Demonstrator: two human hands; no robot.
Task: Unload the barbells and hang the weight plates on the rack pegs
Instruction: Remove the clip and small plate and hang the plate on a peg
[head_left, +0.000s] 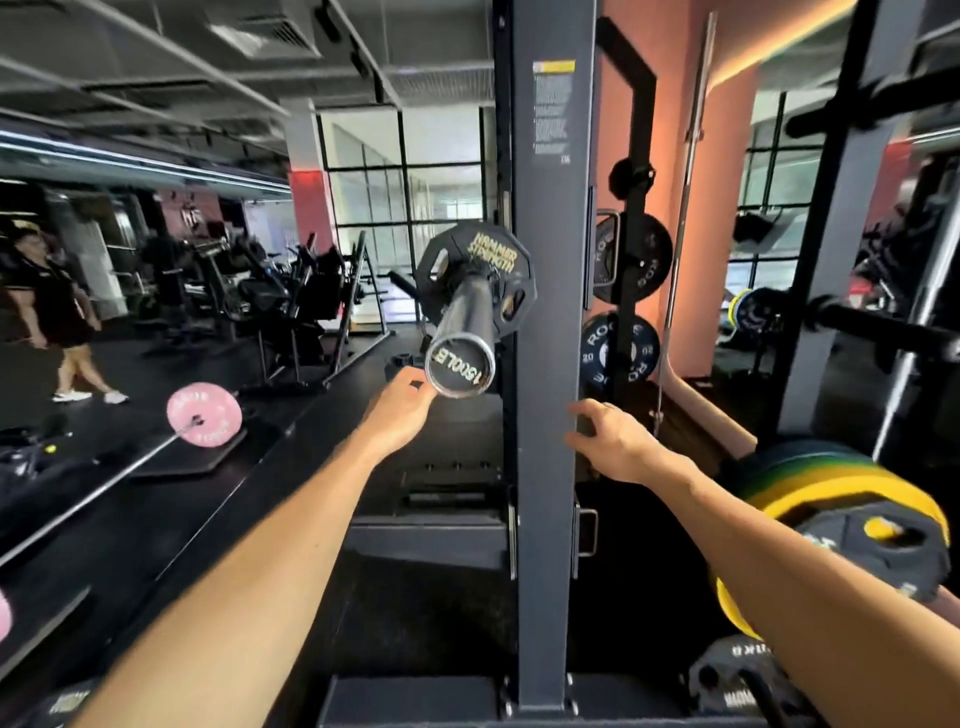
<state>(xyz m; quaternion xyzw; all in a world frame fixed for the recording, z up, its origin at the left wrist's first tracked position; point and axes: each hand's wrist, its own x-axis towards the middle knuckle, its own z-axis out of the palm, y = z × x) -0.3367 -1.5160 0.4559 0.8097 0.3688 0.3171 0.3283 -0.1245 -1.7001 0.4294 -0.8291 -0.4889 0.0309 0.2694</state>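
Observation:
A barbell sleeve (462, 332) points at me from the rack, its end cap marked 1500LB. One black Hammer Strength plate (478, 260) sits on it near the collar. My left hand (400, 410) reaches up just below and left of the sleeve end, fingers loosely curled, holding nothing. My right hand (613, 441) is at the right edge of the grey rack upright (550, 364), fingers bent against it. Black Rogue plates (618, 353) hang on pegs behind the upright. Yellow and green plates (810, 483) hang at the lower right.
A second barbell with a pink plate (203, 414) lies on the floor platform at the left. A person (52, 312) walks at the far left. A bare bar (685, 208) stands upright by the orange wall. Gym machines fill the background.

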